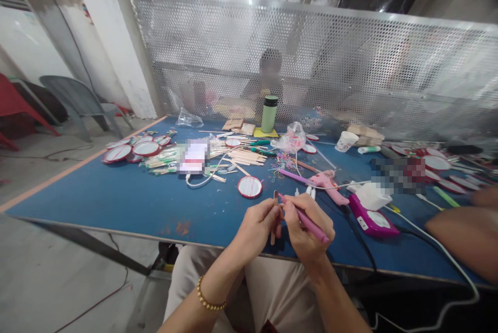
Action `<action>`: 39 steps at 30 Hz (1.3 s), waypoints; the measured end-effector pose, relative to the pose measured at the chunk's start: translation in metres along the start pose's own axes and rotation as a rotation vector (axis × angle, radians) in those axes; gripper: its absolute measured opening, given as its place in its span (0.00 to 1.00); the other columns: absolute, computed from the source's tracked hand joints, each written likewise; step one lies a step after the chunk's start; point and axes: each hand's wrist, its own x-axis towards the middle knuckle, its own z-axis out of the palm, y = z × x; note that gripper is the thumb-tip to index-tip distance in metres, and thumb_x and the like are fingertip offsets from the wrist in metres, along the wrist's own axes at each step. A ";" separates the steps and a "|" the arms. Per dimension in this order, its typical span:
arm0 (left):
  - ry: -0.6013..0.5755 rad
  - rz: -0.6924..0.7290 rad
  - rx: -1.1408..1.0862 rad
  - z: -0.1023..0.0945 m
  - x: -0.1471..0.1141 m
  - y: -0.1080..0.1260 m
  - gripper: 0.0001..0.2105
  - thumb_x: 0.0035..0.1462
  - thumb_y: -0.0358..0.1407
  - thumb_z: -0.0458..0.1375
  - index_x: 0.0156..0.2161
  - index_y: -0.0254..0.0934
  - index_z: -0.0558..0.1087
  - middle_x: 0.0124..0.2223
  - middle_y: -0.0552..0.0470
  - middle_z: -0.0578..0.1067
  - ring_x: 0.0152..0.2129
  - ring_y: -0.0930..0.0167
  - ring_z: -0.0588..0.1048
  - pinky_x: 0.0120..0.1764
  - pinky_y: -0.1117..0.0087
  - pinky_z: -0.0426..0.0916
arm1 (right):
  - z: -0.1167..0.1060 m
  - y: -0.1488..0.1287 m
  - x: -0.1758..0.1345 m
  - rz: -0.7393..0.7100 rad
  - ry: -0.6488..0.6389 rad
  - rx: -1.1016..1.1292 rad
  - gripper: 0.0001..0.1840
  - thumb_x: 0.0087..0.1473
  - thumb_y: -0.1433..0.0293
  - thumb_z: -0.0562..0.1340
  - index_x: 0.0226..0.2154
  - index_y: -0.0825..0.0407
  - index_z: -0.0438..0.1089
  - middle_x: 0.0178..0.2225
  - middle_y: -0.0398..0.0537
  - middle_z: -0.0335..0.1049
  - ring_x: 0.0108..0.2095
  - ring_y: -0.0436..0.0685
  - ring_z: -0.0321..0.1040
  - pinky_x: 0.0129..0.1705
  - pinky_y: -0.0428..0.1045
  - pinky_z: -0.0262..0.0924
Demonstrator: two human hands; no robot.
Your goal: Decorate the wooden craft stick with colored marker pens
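Note:
Close to the table's front edge, my left hand (pixel 257 226) is closed around a thin wooden craft stick (pixel 276 195), held roughly upright. My right hand (pixel 310 229) grips a pink marker (pixel 312 226), whose tip is at the upper part of the stick. Whether the tip touches the wood is too small to tell. Just beyond my hands lies a round white disc with a red rim (pixel 249 186). To its right rests a pink glue gun (pixel 330 188), with several white tubes (pixel 309 191) next to it.
A phone (pixel 194 156) on a cable lies over bundled sticks. Behind stand a green bottle (pixel 269 114) and a paper cup (pixel 346 141). A magenta power strip (pixel 373 219) with cables sits at right, near another person's arm (pixel 465 237). More red-rimmed discs (pixel 146 148) are piled at left.

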 end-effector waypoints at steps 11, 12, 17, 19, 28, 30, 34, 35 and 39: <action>0.008 -0.003 -0.044 0.002 -0.001 0.002 0.20 0.62 0.52 0.52 0.29 0.37 0.64 0.20 0.58 0.66 0.15 0.77 0.64 0.21 0.76 0.60 | -0.002 -0.003 0.003 -0.022 -0.027 0.030 0.09 0.57 0.79 0.60 0.31 0.51 0.73 0.23 0.43 0.73 0.22 0.50 0.70 0.25 0.46 0.66; 0.007 -0.004 -0.040 0.002 -0.001 0.002 0.20 0.62 0.52 0.51 0.29 0.37 0.65 0.20 0.58 0.66 0.15 0.77 0.64 0.21 0.76 0.60 | -0.002 -0.003 0.003 -0.020 -0.026 0.030 0.09 0.57 0.79 0.60 0.32 0.51 0.73 0.23 0.43 0.73 0.22 0.50 0.70 0.25 0.46 0.66; 0.008 -0.009 -0.043 0.001 0.000 0.002 0.19 0.62 0.51 0.51 0.29 0.37 0.64 0.20 0.58 0.66 0.15 0.77 0.64 0.21 0.76 0.60 | -0.002 -0.002 0.002 -0.017 -0.029 0.035 0.09 0.57 0.80 0.60 0.32 0.51 0.73 0.24 0.43 0.73 0.23 0.50 0.70 0.26 0.46 0.66; 0.007 -0.009 -0.049 0.002 -0.001 0.002 0.19 0.62 0.51 0.51 0.29 0.37 0.64 0.20 0.58 0.66 0.15 0.77 0.64 0.20 0.76 0.60 | -0.002 -0.002 0.001 -0.019 -0.041 0.046 0.09 0.57 0.80 0.60 0.32 0.51 0.73 0.24 0.43 0.73 0.23 0.50 0.69 0.26 0.46 0.66; 0.022 -0.007 -0.042 0.002 -0.002 0.004 0.19 0.62 0.51 0.51 0.28 0.38 0.64 0.20 0.58 0.66 0.14 0.77 0.63 0.20 0.75 0.59 | -0.002 0.000 -0.001 -0.033 -0.052 0.066 0.10 0.56 0.82 0.61 0.34 0.51 0.72 0.25 0.42 0.72 0.24 0.50 0.69 0.27 0.45 0.65; 0.015 -0.007 -0.035 0.002 -0.002 0.004 0.19 0.62 0.51 0.51 0.29 0.37 0.64 0.20 0.58 0.66 0.14 0.77 0.63 0.20 0.75 0.58 | -0.003 0.000 -0.002 -0.019 -0.052 0.053 0.10 0.56 0.82 0.61 0.33 0.51 0.72 0.25 0.43 0.72 0.24 0.49 0.69 0.27 0.45 0.65; 0.002 -0.010 -0.022 0.001 -0.002 0.004 0.18 0.63 0.50 0.50 0.29 0.37 0.64 0.20 0.57 0.67 0.14 0.77 0.63 0.20 0.76 0.58 | -0.003 0.000 -0.003 -0.006 -0.040 0.036 0.10 0.57 0.82 0.60 0.33 0.52 0.72 0.24 0.42 0.71 0.23 0.49 0.68 0.26 0.45 0.64; 0.002 -0.010 -0.019 0.001 -0.002 0.005 0.18 0.63 0.49 0.50 0.29 0.37 0.64 0.20 0.57 0.67 0.15 0.77 0.64 0.21 0.76 0.57 | -0.004 0.000 -0.003 -0.005 -0.039 0.039 0.10 0.57 0.82 0.60 0.33 0.51 0.72 0.24 0.42 0.71 0.23 0.49 0.68 0.26 0.45 0.64; 0.006 -0.008 -0.019 0.002 -0.002 0.006 0.18 0.63 0.49 0.50 0.29 0.37 0.64 0.20 0.57 0.67 0.15 0.77 0.64 0.21 0.76 0.57 | -0.003 -0.001 -0.002 -0.019 -0.047 0.038 0.10 0.57 0.82 0.60 0.33 0.51 0.71 0.24 0.42 0.71 0.24 0.49 0.68 0.27 0.45 0.65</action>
